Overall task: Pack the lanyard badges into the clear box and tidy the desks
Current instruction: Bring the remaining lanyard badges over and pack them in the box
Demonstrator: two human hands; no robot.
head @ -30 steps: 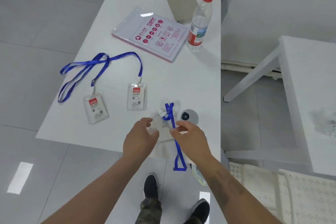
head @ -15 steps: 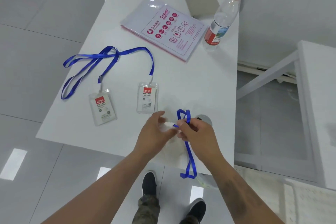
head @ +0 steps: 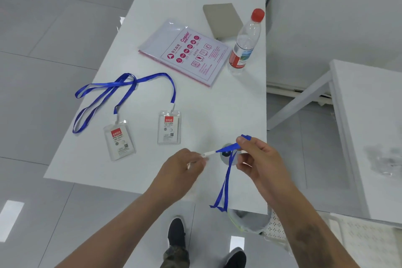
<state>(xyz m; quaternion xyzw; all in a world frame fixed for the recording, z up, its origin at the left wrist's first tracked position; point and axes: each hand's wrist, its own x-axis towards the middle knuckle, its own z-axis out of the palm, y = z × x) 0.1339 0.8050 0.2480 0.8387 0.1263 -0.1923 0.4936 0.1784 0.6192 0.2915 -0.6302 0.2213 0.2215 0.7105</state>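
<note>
Above the near edge of the white desk [head: 219, 102], my right hand [head: 258, 159] pinches a blue lanyard strap [head: 226, 178], whose loop hangs down past the desk edge. My left hand [head: 180, 167] grips the badge end of that strap, with a white clip showing at its fingertips; the badge itself is hidden in the hand. Two more clear badges lie flat on the desk, one at the left [head: 119, 139] and one in the middle [head: 169, 127], each on a blue lanyard [head: 108, 95]. A blurred clear box [head: 385, 160] sits on the right desk.
A pack of copier paper [head: 185, 52], a grey pad [head: 221, 20] and a red-capped water bottle [head: 245, 43] stand at the desk's far end. A round cable port [head: 226, 154] lies under the strap. A second white desk [head: 369, 115] is to the right, a bin below.
Both hands have lifted the lanyard badge off the desk and drawn apart, stretching the strap's top between them. The view has shifted slightly.
</note>
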